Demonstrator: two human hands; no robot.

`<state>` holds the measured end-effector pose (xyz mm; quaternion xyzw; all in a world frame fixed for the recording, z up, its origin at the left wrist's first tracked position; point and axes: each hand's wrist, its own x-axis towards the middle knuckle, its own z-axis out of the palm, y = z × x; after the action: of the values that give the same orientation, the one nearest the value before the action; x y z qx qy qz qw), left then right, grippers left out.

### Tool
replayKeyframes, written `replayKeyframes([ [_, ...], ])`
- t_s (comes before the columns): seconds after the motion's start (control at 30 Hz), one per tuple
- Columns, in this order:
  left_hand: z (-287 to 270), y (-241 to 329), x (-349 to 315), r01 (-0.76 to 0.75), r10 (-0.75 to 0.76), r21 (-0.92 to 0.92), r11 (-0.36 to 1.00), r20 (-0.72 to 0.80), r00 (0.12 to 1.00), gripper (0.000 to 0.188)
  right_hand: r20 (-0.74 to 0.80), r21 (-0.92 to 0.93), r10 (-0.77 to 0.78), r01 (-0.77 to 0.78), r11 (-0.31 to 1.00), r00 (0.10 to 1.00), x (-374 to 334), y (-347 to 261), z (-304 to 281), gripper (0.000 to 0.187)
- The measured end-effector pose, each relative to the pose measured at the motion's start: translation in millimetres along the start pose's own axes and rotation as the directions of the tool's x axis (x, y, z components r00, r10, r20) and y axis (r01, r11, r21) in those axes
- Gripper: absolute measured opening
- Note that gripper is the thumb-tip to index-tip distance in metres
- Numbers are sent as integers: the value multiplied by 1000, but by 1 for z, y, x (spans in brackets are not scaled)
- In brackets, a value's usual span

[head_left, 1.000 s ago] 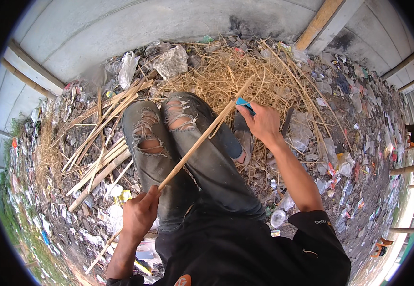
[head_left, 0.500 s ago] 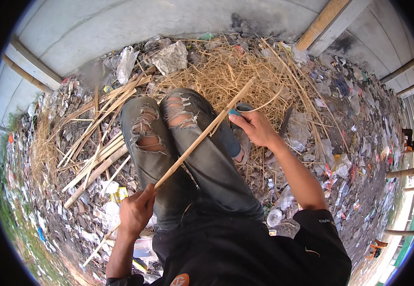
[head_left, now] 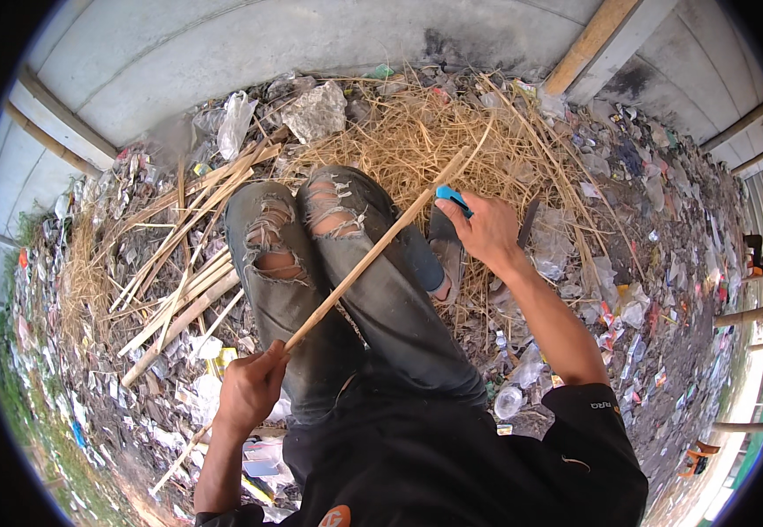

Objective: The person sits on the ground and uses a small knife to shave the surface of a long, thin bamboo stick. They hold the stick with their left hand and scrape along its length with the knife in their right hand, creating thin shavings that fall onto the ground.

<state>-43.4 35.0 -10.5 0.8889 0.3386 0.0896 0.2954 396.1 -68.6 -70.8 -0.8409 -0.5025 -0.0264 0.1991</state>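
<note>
Fingers (head_left: 269, 358) of the left hand (head_left: 249, 391) are gripping a wooden stick (head_left: 383, 243) at mid-frame; its long axis is slanting from lower left, pointing upper right (over dry straw (head_left: 381, 136)). The right hand (head_left: 490, 232) is grasping a blue tool (head_left: 454, 198) near its upper end.

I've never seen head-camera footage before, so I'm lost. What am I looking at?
There's no machine: these are a person's own bare hands. A wide fisheye camera on their head looks down, so straight edges bend near the rim. The left hand grips a long, thin, tan wooden stick, slanting above dark, ripped jeans. The right hand holds a small bright-blue object near the stick's far end; its exact kind is unclear. On the littered ground ahead lies a tangled heap of straw-coloured strands; a rough grey rock and long tan strips lie to the left.
</note>
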Motion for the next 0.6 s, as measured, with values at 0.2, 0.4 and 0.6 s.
replayKeyframes([
  [0.2,-12,6,7,103,-98,-86,991,59,993,22,24,6,-50,50,999,998,8,0,-6,63],
  [0.4,2,-1,1,-63,82,202,977,-88,993,22,242,359,-17,-74,930,970,2,2,-1,64],
  [0.6,11,-7,-17,-46,66,305,951,-56,996,24,119,11,-54,53,999,991,19,9,0,62],
])
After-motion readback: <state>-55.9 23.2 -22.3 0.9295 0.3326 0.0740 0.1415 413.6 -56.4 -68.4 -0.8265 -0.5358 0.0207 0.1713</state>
